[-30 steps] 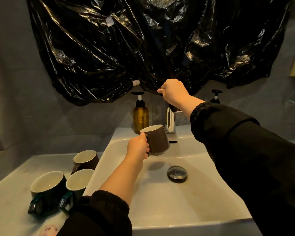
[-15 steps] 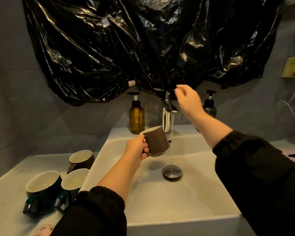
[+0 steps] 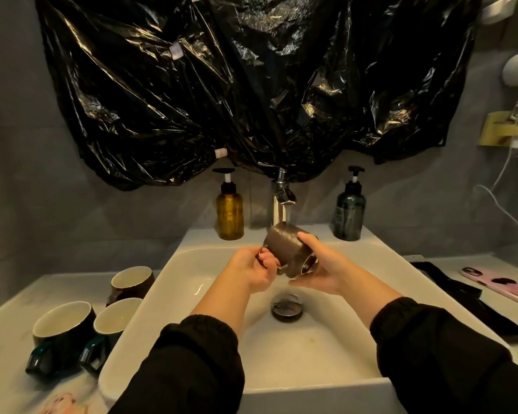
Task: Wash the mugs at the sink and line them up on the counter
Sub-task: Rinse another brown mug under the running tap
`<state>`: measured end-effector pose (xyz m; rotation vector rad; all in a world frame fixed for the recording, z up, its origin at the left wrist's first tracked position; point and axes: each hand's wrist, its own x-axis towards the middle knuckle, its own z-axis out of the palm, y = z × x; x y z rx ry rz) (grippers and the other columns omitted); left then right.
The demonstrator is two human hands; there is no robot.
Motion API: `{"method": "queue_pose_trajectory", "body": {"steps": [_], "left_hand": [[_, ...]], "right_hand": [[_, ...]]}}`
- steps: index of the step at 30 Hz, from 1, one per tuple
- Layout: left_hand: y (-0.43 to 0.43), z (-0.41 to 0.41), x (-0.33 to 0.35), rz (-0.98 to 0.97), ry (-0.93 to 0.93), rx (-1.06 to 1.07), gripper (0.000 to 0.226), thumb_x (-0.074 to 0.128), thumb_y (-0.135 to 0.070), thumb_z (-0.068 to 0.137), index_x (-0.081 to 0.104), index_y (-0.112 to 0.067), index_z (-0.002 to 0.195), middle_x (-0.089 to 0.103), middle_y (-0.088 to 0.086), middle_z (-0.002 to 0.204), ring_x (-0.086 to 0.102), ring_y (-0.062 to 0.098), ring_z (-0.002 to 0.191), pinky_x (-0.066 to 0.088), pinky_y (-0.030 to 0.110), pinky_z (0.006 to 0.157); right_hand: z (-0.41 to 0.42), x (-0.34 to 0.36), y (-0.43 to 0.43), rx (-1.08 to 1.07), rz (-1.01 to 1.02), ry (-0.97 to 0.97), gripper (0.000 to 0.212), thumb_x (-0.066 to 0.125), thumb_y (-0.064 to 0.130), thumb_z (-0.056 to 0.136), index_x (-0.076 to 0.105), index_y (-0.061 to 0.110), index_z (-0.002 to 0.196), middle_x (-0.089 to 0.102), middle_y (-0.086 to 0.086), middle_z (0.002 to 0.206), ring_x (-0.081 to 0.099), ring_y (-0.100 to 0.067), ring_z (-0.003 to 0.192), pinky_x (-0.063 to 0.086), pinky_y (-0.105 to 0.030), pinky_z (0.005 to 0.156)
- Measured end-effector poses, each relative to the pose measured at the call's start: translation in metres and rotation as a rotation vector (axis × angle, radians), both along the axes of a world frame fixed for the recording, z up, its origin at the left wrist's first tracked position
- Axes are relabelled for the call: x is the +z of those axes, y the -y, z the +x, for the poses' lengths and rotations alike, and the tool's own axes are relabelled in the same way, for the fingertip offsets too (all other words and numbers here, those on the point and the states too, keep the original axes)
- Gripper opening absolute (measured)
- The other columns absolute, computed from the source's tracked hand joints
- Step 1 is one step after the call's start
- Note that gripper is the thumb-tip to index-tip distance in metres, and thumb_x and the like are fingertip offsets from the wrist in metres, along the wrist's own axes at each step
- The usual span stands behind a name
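Note:
A brown mug [image 3: 284, 245] lies tipped on its side over the white sink [image 3: 174, 264], right under the running chrome tap [image 3: 281, 198]. My left hand [image 3: 251, 271] grips its handle. My right hand [image 3: 320, 264] holds the mug at its rim, fingers over the top and thumb underneath. Water falls onto the mug's wall. Three more mugs stand on the counter [image 3: 9, 333] left of the sink: a brown one [image 3: 132, 282] at the back and two dark green ones [image 3: 62, 327] [image 3: 112, 319] in front.
An amber pump bottle [image 3: 229, 213] and a dark pump bottle [image 3: 349, 213] flank the tap. The drain plug [image 3: 287, 306] sits in the basin below my hands. On the right counter lie a black strap [image 3: 461, 297] and a pink phone [image 3: 503, 283]. Black plastic sheeting [image 3: 237, 85] covers the wall.
My right hand left the tap, which now runs, and came down onto the mug's rim. My left hand carried the mug under the stream and tipped it on its side.

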<state>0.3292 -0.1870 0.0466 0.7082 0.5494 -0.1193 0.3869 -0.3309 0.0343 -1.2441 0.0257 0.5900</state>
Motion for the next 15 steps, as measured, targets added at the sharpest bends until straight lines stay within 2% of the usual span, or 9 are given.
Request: {"method": "queue_pose_trajectory", "body": {"steps": [2,4,6,7,10,13,15], "left_hand": [[0.002,-0.001,0.000,0.130,-0.037,-0.013,0.036,0.041,-0.024,0.100,0.054,-0.004,0.073,0.051,0.007,0.056,0.049,0.011,0.050,0.044,0.020,0.038],[0.007,0.002,-0.001,0.462,-0.063,-0.040,0.022,0.047,-0.020,0.098,0.058,-0.005,0.087,0.061,0.012,0.078,0.060,0.019,0.076,0.053,0.028,0.059],[0.013,0.007,-0.001,0.758,-0.030,-0.026,0.019,0.050,-0.023,0.097,0.056,-0.010,0.109,0.061,0.013,0.108,0.058,0.025,0.103,0.052,0.036,0.080],[0.014,0.010,-0.002,0.820,0.013,-0.021,0.026,0.050,-0.025,0.097,0.051,-0.012,0.119,0.058,0.012,0.119,0.054,0.026,0.112,0.049,0.039,0.088],[0.012,0.011,-0.006,0.812,0.080,-0.022,0.039,0.051,-0.029,0.096,0.044,-0.013,0.131,0.055,0.012,0.130,0.050,0.028,0.121,0.040,0.043,0.105],[0.005,0.014,-0.011,0.736,0.089,-0.004,0.040,0.051,-0.026,0.097,0.043,-0.008,0.131,0.057,0.015,0.127,0.052,0.030,0.120,0.040,0.042,0.104],[0.000,0.013,-0.012,0.648,0.083,0.029,0.037,0.052,-0.023,0.096,0.043,-0.006,0.128,0.058,0.017,0.124,0.054,0.032,0.118,0.041,0.041,0.103]], "right_hand": [[-0.003,0.003,-0.002,-0.055,-0.055,0.024,0.060,0.072,0.035,0.082,0.041,0.012,0.127,0.052,-0.017,0.112,0.052,-0.037,0.106,0.047,-0.053,0.093],[-0.003,0.005,-0.003,-0.078,-0.149,0.082,0.058,0.071,0.037,0.082,0.039,0.017,0.125,0.051,-0.015,0.111,0.052,-0.035,0.104,0.053,-0.048,0.079],[-0.001,0.006,-0.004,-0.087,-0.275,0.170,0.061,0.070,0.040,0.082,0.036,0.020,0.129,0.050,-0.014,0.120,0.053,-0.033,0.104,0.054,-0.044,0.069],[0.000,0.006,-0.004,-0.087,-0.343,0.215,0.063,0.070,0.040,0.082,0.036,0.020,0.131,0.051,-0.013,0.121,0.054,-0.031,0.102,0.053,-0.041,0.068],[0.002,0.007,-0.008,-0.098,-0.477,0.312,0.070,0.072,0.045,0.080,0.034,0.021,0.134,0.054,-0.010,0.119,0.057,-0.025,0.093,0.051,-0.034,0.064],[0.001,0.006,-0.013,-0.090,-0.550,0.435,0.074,0.071,0.051,0.077,0.035,0.022,0.135,0.052,-0.008,0.125,0.055,-0.026,0.105,0.051,-0.033,0.073],[0.002,0.006,-0.015,-0.050,-0.563,0.502,0.070,0.067,0.056,0.079,0.039,0.022,0.133,0.053,-0.007,0.125,0.054,-0.026,0.107,0.051,-0.035,0.081]]}}
